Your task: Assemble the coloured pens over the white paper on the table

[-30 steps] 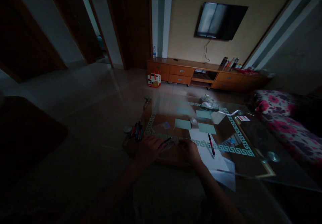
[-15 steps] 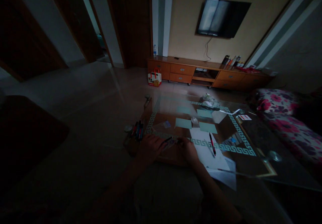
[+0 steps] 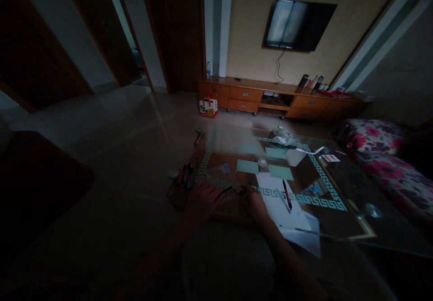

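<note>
Over the near edge of the glass table (image 3: 233, 214), my left hand (image 3: 204, 200) is closed around a dark pen (image 3: 228, 189), whose end points up and to the right. My right hand (image 3: 253, 202) is closed just to the right, its fingertips pinching something small and dark that I cannot make out in the dim light. A short gap separates the two hands. Several pens (image 3: 187, 177) lie bunched beside my left hand. White paper (image 3: 279, 202) lies to the right of my right hand, and a red and black pen (image 3: 287, 193) rests on it.
A clear plastic packet (image 3: 221, 169) lies beyond my left hand. Farther back on the table are a small white object (image 3: 263, 164) and a crumpled plastic bag (image 3: 283, 135). A flowered sofa (image 3: 399, 170) stands at the right, a wooden cabinet (image 3: 243, 94) by the far wall.
The view has shifted very slightly. Both hands stay at the near table edge in almost the same pose, with the dark pen still in my left hand.
</note>
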`<state>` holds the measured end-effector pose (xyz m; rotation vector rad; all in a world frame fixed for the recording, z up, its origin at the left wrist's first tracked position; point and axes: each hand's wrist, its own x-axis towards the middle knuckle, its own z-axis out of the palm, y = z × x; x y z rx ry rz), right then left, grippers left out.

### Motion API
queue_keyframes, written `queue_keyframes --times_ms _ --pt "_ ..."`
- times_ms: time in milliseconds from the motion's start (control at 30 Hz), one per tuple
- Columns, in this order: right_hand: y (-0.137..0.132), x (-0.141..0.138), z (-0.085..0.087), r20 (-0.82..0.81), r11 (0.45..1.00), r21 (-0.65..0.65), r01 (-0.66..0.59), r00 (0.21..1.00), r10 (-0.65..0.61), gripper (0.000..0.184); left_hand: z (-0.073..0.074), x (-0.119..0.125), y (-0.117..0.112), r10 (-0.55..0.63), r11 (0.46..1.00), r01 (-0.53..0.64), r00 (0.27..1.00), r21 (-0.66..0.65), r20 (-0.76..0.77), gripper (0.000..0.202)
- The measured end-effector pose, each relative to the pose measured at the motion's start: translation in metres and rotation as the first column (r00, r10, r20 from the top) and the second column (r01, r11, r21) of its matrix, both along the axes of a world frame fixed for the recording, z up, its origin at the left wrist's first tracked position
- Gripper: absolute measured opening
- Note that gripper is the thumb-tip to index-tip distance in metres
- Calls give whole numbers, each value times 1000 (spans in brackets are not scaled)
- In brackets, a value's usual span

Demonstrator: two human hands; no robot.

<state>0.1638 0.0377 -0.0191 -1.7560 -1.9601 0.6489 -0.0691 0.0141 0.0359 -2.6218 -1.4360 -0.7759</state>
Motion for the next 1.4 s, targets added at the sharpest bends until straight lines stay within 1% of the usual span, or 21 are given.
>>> queue_keyframes --times_ms 67,133,167,233,300,367,467,533,633,800,967,1067,1300,1400 --pt "-3 1 6 19 1000 15 15 1000 -15 51 -1 -1 0 -1 1000 1 1000 -2 0 19" --pt "-6 3 15 21 998 42 45 999 -46 52 -2 -1 1 -8 1000 8 1000 8 4 17" --pt "-8 4 20 1 996 61 63 998 -63 50 -2 -1 2 -19 1000 19 1000 14 5 17" --pt "-11 7 30 -91 991 94 90 992 -82 45 -2 -1 2 -65 998 64 998 24 2 17" --pt "-14 9 41 -222 994 62 92 972 -76 39 -1 1 1 -141 990 141 990 21 -14 17" --pt "-16 9 49 -333 999 -1 50 942 -48 35 0 3 -1 -219 976 220 975 10 -32 16" --pt "-21 8 57 -421 991 -110 -70 907 17 43 1 6 -4 -286 958 286 957 -2 -48 15" --pt "-25 7 57 -442 972 -178 -152 895 59 49 0 8 -5 -299 954 299 953 -7 -53 14" --pt "-30 5 53 -458 942 -251 -225 884 89 56 -3 9 -5 -310 951 310 950 2 -42 13" --pt "-33 1 49 -448 898 -358 -256 891 75 63 -9 9 -3 -321 946 321 947 39 -24 14" --pt "-32 -1 52 -460 889 -328 -320 876 146 61 -5 10 -4 -317 947 317 948 52 -21 15" --pt "-32 0 52 -427 903 -309 -300 892 150 58 -4 10 -4 -330 941 331 944 75 -27 16" --pt "-32 -3 55 -404 921 -284 -267 904 138 54 -10 8 -3 -350 933 350 937 82 -15 16" --pt "-32 -2 54 -394 927 -256 -276 905 160 54 -10 8 -3 -348 935 347 937 73 4 18"
